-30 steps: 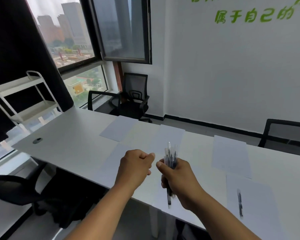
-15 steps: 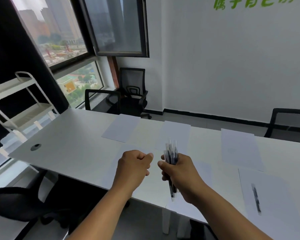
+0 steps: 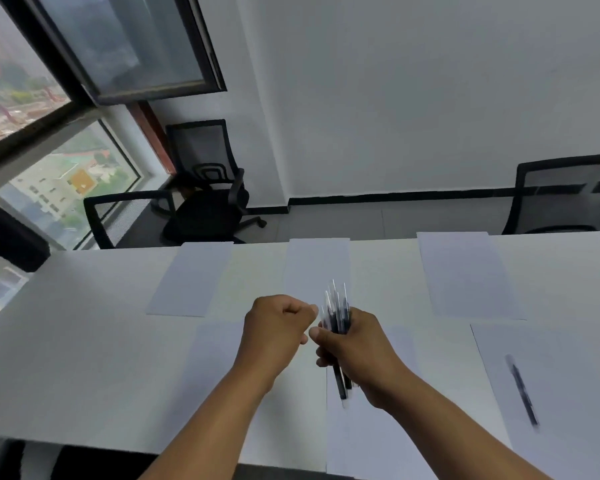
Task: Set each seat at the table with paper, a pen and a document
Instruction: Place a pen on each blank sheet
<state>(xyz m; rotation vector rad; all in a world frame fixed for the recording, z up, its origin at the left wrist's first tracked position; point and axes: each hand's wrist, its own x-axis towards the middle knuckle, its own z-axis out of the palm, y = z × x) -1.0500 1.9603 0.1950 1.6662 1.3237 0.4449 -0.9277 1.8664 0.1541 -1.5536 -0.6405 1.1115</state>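
White table [image 3: 84, 341] is stretching left to right, sheets laid at each seat; we are gripping a bundle of pens [image 3: 336, 317] upright in our right hand [image 3: 354, 348]; our left hand [image 3: 274, 327], curled and seemingly empty, is hovering just left of their tips.

Two black mesh office chairs [image 3: 205, 188] stand in the corner by the window [image 3: 49, 133], another chair [image 3: 565, 195] at the right.
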